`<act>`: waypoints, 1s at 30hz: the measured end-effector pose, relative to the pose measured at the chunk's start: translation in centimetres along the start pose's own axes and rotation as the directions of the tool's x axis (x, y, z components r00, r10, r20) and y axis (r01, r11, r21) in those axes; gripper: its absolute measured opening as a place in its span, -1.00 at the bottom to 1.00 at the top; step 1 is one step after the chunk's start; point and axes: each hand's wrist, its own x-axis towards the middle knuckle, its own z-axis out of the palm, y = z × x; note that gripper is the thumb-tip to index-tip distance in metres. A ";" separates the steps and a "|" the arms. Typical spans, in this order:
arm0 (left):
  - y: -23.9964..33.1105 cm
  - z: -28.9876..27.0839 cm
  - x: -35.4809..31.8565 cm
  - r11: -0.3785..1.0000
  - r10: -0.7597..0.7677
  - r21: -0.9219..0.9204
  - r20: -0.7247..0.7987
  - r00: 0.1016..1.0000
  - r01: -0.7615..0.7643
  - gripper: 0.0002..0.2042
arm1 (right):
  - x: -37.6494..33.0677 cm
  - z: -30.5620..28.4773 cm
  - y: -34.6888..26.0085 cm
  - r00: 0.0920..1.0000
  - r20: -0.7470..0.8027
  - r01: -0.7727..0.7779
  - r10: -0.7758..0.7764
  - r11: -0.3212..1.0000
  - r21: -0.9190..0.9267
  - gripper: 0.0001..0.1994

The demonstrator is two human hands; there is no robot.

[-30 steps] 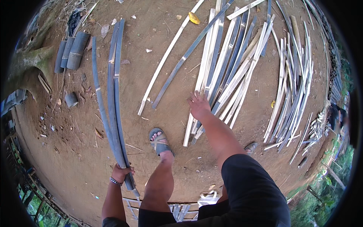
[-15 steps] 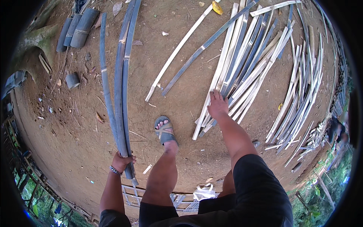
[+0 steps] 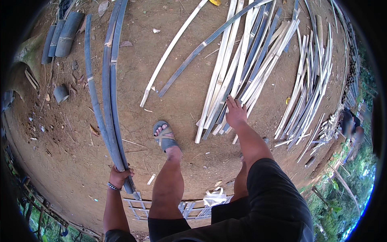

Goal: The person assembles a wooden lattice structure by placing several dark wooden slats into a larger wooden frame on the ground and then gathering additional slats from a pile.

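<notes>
My left hand (image 3: pixel 121 177) is closed around the near ends of long dark bamboo strips (image 3: pixel 107 84), which stretch away over the ground. A beaded bracelet sits on that wrist. To the right, my right hand (image 3: pixel 236 115) lies with fingers stretched out on a fanned pile of split bamboo strips (image 3: pixel 217 80). Some strips show pale inner faces, others dark outer skin. Its fingertips touch strips near the close end of the pile. Between the hands, a pale strip (image 3: pixel 171 54) and a dark strip (image 3: pixel 197 49) lie apart from the pile.
A second heap of thin pale strips (image 3: pixel 308 88) lies farther right. Short bamboo sections (image 3: pixel 68 35) rest at the far left, with a smaller piece (image 3: pixel 61 93) nearer. My sandalled foot (image 3: pixel 164 135) stands between the bundles. Behind my legs are a white bag (image 3: pixel 214 197) and a bamboo lattice (image 3: pixel 189 209).
The whole view has shifted, so things appear farther left. Under my right hand, strips in the pile have spread apart toward the left. My left hand keeps its hold on the dark strips.
</notes>
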 end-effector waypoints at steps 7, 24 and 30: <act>-0.1 2.4 0.2 1.000 -0.003 -0.028 0.017 1.000 0.003 -0.70 | 1.3 4.4 1.3 0.896 -0.243 -0.141 0.371 0.758 0.636 -0.30; 2.5 11.4 -7.9 0.994 0.088 0.074 -0.092 0.992 -0.081 -0.73 | 3.8 1.1 -1.1 0.933 -0.059 -0.170 0.354 0.580 0.797 -0.70; 4.8 18.3 -8.4 0.995 0.094 0.014 0.107 0.990 -0.097 -0.80 | -1.6 1.0 -1.0 0.978 0.005 -0.109 -0.211 -0.485 0.867 -0.79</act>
